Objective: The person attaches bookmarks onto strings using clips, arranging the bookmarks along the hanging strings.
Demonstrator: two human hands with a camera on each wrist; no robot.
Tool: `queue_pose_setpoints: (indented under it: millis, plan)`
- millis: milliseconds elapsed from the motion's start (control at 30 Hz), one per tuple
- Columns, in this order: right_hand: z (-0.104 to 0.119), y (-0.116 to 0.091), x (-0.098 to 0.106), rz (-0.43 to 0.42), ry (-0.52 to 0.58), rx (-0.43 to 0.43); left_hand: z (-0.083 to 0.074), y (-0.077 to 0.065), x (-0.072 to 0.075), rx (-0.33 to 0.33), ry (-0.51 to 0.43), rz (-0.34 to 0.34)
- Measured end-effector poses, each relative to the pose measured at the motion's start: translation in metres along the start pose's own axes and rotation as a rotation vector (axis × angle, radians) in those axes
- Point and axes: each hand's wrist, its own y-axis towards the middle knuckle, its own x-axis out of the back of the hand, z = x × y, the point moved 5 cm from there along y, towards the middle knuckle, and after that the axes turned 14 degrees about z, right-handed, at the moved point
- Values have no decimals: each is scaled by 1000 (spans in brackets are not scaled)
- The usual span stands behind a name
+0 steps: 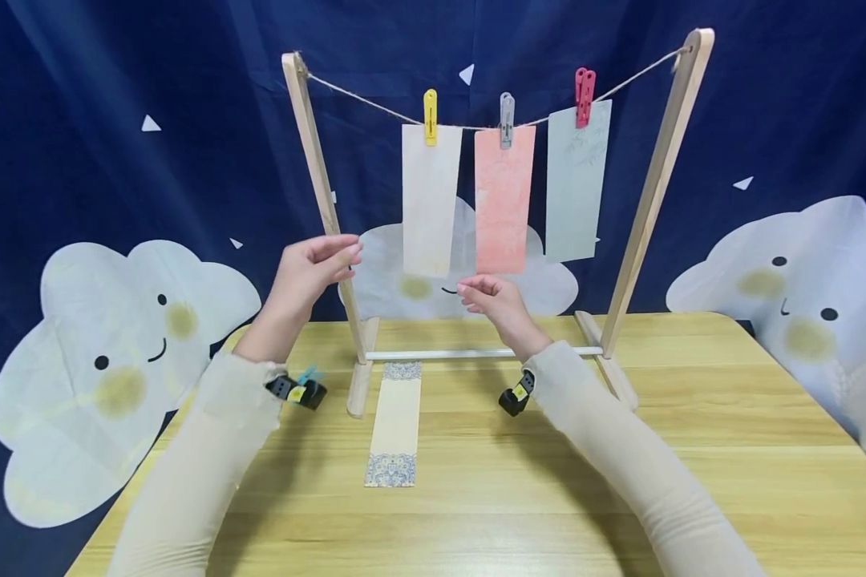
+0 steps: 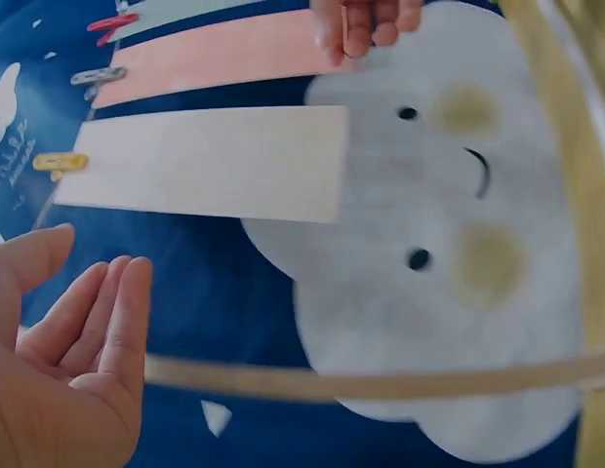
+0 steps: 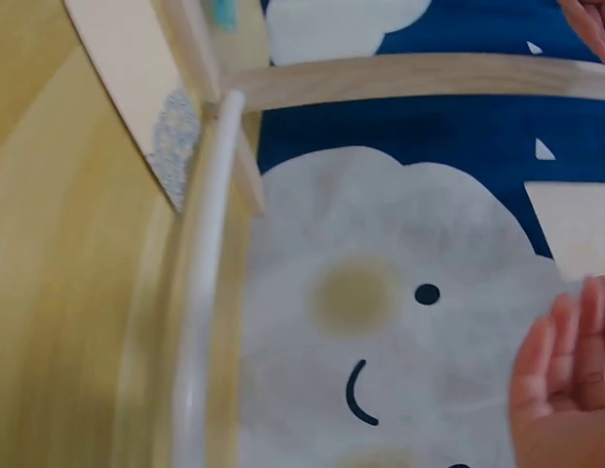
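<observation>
My left hand (image 1: 316, 268) is raised beside the left post of a wooden frame, holding nothing, its thumb and fingers apart in the left wrist view. My right hand (image 1: 496, 303) is just below the bottom edge of a pink paper strip (image 1: 503, 200), fingers loosely bent and nothing in them. A gray clothespin (image 1: 507, 120) clips this strip to a twine line (image 1: 361, 98). To its left a cream strip (image 1: 430, 204) hangs from a yellow clothespin (image 1: 430, 117); to its right a pale green strip (image 1: 576, 192) hangs from a red clothespin (image 1: 584, 98).
The wooden frame (image 1: 657, 188) stands on the table (image 1: 476, 513), with a white bar (image 1: 447, 353) across its base. A cream strip with blue patterned ends (image 1: 394, 417) lies flat on the table. A blue clothespin (image 1: 310, 373) shows partly behind the left wrist camera.
</observation>
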Motion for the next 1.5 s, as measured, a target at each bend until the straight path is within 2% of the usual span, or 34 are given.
queue_pose_setpoints:
  millis: [133,333,433,567,733,900,1100,1300,1400,1500]
  plan:
    - [-11,-3,-10,57,-66,-101,28,-18,14,-9,-29,-66]
    - [-25,-13,-29,129,-143,-175,71,-42,29,20,-23,-99]
    - [-31,-19,-40,158,-142,-202,90,-54,36,75,4,-109]
    - [-41,-27,-52,182,-118,-264,114,-64,46,186,57,-108]
    - [-56,-36,-64,211,-124,-306,138,-72,56,282,110,-65]
    - [-75,-40,-73,232,-104,-303,157,-77,62,311,94,-65]
    - [-96,-46,-81,233,-40,-365,174,-79,67,309,81,-72]
    - [-103,-49,-86,224,-98,-376,186,-77,70,306,77,-85]
    - [-104,-47,-85,211,-128,-366,192,-76,69,333,71,-51]
    - [-105,-46,-85,216,-155,-364,198,-77,68,400,81,-29]
